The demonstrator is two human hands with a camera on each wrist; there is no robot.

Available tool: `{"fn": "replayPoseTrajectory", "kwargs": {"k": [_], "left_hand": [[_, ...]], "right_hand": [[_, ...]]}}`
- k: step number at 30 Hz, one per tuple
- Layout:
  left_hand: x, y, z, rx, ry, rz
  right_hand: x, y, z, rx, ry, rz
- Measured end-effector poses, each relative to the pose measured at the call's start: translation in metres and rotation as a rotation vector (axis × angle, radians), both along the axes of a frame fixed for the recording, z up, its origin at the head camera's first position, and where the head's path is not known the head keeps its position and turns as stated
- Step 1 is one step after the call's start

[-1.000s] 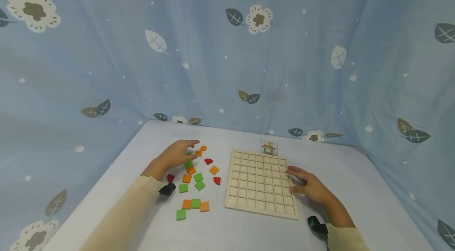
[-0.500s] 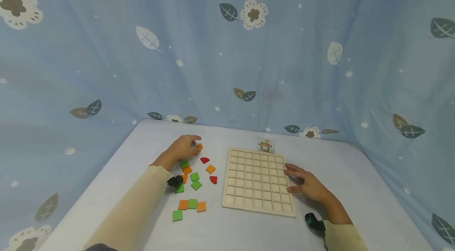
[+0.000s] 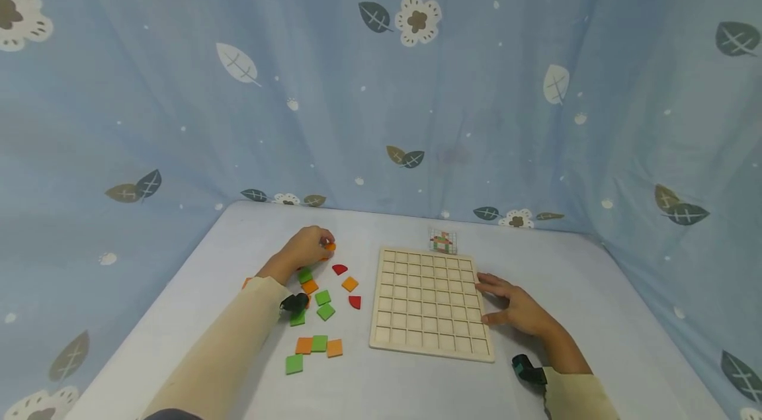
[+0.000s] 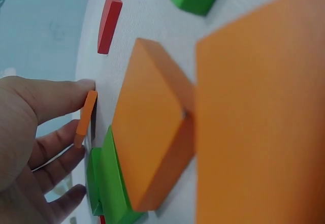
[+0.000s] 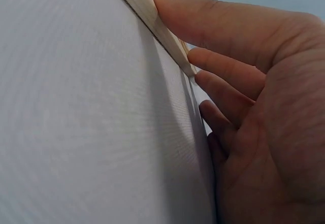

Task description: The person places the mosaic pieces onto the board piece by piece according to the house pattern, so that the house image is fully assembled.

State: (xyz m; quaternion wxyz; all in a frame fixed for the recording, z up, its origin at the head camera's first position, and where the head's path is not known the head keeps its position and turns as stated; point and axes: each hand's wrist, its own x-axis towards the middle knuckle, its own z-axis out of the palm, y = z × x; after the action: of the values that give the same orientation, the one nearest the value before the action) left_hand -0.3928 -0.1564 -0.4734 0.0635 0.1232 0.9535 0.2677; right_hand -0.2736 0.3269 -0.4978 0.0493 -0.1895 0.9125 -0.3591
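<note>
So, clock face centred on the wooden grid board (image 3: pixel 432 304), twelve being the far side of the table (image 3: pixel 548 268). The left hand (image 3: pixel 305 247) is up around ten o'clock, thumb and fingers closed in narrow on a small orange piece (image 4: pixel 87 113). It's edge-on in the left wrist view, so can't really tell its shape there.

The right hand (image 3: pixel 519 311) is parked at three o'clock, thumb and fingers pretty wide apart, tips touching the board's edge and not gripping anything. The board's lying flat, all little square cells.

Loose bits are scattered on the nine o'clock side: a red wedge (image 3: pixel 354 301) right at nine, another red one (image 3: pixel 340 269) nearer ten, with an orange tile (image 3: pixel 350 284) between them. A green tile (image 3: pixel 319 343) sits between two orange ones down at eight. The patterned card (image 3: pixel 443 241) is just beyond the board at twelve, and a blue leafy curtain (image 3: pixel 333 96) hangs behind everything.
</note>
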Motion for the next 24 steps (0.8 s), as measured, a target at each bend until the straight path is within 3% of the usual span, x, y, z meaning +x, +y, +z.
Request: {"fn": "replayPoseTrajectory", "kwargs": {"k": [5, 12, 18, 24], "left_hand": [[0.0, 0.002, 0.001, 0.017, -0.011, 0.007], [-0.004, 0.008, 0.006, -0.065, -0.009, -0.023], [-0.005, 0.013, 0.006, -0.077, -0.017, -0.02], [-0.007, 0.022, 0.01, -0.072, 0.033, -0.053]], "right_hand": [[0.0, -0.001, 0.0, -0.007, -0.007, -0.016], [0.002, -0.001, 0.001, -0.002, -0.014, -0.024], [0.0, -0.001, -0.001, -0.014, -0.016, -0.012], [-0.002, 0.002, -0.003, -0.002, -0.013, -0.012]]}}
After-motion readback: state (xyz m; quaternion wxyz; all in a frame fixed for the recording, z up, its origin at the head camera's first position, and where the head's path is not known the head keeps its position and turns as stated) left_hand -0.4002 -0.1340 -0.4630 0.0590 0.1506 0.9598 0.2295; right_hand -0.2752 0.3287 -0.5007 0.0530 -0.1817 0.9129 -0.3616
